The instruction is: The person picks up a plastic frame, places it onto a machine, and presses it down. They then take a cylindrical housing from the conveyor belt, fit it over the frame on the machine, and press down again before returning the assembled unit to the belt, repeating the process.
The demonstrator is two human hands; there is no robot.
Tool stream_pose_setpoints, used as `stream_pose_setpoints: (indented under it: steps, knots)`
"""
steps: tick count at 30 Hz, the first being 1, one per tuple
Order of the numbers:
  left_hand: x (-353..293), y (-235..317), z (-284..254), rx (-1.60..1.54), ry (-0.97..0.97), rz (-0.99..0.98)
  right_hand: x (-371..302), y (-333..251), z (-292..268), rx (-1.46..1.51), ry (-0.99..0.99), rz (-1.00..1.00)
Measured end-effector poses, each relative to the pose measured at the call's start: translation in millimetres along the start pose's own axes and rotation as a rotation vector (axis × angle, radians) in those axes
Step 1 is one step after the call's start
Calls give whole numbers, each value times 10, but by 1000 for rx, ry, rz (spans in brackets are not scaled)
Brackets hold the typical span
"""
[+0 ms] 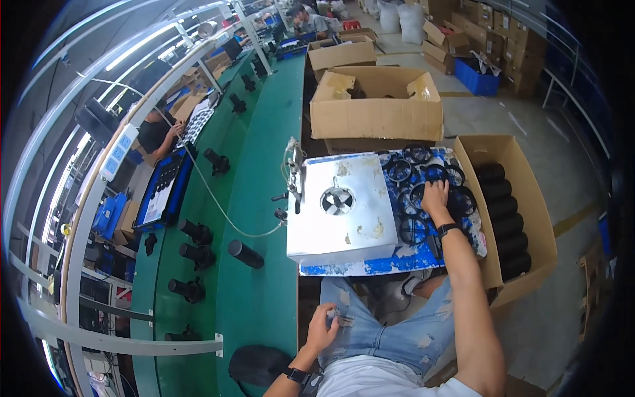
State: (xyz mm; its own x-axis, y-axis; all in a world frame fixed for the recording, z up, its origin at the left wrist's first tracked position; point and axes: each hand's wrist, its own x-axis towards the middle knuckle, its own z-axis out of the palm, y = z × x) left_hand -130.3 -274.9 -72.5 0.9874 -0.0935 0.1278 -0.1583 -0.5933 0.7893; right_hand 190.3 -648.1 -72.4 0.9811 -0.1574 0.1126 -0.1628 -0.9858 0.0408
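My right hand reaches among several black ring-shaped parts on the blue, paint-worn board. Its fingers are bent down onto a black ring, and their tips are partly hidden. Low over my left thigh, my left hand has its fingers curled in; whatever lies in them is too small to make out. Between my hands and the bench stands a silver metal box with a round opening holding a segmented metal piece. A small metal valve fitting with a hose is at its left edge.
A carton of black cylinders stands at right; a larger open carton lies beyond the box. Along the green bench are a black cylinder, several black flanged parts and a black cap. Another person works across the bench.
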Motion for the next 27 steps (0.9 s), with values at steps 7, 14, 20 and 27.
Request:
stream_pose_setpoints:
  steps: [7, 14, 20, 27]
  knots:
    - [38, -30, 58, -76, -66, -9, -117, 96, -91, 18, 198, -90]
    - [507, 305, 409, -759, -85, -78, -1192, -105, -1320, 848, 502, -116]
    - [1194, 1318, 345, -998, -161, 24, -2222, -557, -1887, 957, 367, -248]
    - [1178, 1371, 295, -1107, -136, -72, -2495, -395, -1758, 2004, -177, -72]
